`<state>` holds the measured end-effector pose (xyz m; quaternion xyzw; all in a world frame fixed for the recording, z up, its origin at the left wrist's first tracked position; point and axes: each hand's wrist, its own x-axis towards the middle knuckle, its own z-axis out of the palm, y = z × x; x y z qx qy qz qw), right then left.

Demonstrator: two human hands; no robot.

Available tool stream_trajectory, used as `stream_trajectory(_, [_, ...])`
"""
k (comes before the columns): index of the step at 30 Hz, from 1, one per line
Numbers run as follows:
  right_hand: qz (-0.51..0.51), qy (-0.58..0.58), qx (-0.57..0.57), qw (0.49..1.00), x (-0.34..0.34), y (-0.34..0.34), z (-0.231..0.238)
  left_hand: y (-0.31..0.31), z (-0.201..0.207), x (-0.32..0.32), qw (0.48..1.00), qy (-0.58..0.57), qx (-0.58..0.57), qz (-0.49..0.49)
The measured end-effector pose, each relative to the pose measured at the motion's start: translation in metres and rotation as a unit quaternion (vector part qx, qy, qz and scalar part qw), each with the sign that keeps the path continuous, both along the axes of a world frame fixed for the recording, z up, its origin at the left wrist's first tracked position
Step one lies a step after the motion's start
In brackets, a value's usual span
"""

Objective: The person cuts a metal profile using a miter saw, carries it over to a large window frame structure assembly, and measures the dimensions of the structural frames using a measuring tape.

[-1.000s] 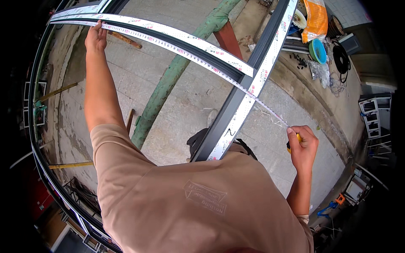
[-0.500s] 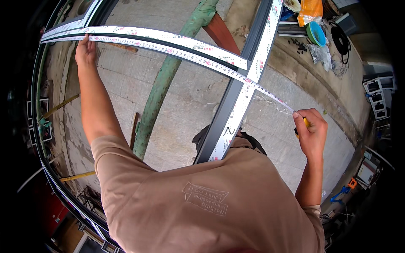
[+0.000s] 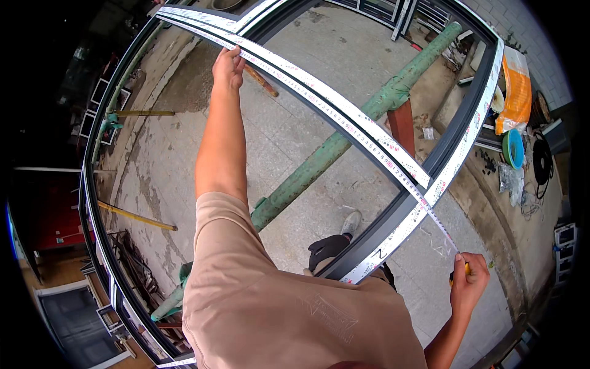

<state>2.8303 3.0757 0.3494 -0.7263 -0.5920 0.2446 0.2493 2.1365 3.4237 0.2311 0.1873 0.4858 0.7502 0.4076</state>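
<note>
A large dark window frame (image 3: 402, 229) with white protective film stretches out ahead of me. Its crossbar (image 3: 335, 95) runs from the far left to the right-hand bar. Along the crossbar's near side lies the white blade of a tape measure (image 3: 332, 114). My left hand (image 3: 229, 67) pinches the blade at the crossbar's far part, fingers closed on it. Past the right-hand bar, my right hand (image 3: 471, 280) is wrapped round the yellow and black tape measure case (image 3: 467, 269), mostly hidden in the fingers. Between bar and case the blade hangs free.
Green pipes (image 3: 307, 175) support the frame from below. On the right ground sit an orange and white bag (image 3: 515, 89), a teal basin (image 3: 513, 149), a plastic bag (image 3: 511, 183) and a black cable coil (image 3: 543, 158). My shoe (image 3: 351, 222) shows inside the frame.
My view has turned, so the frame and both hands appear further right and lower, with more of the frame's far right showing. Both hands keep their hold on the tape measure.
</note>
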Motion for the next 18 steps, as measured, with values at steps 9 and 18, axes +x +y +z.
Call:
stream_trajectory(9, [0.016, -0.017, 0.005, 1.0, -0.002, -0.004, 0.003, -0.02, 0.024, 0.031, 0.999, 0.005, -0.011, 0.033])
stream_trajectory(18, [0.023, -0.021, 0.022, 0.999, -0.001, -0.006, 0.002, -0.019, 0.027, 0.033, 0.999, 0.014, -0.019, 0.038])
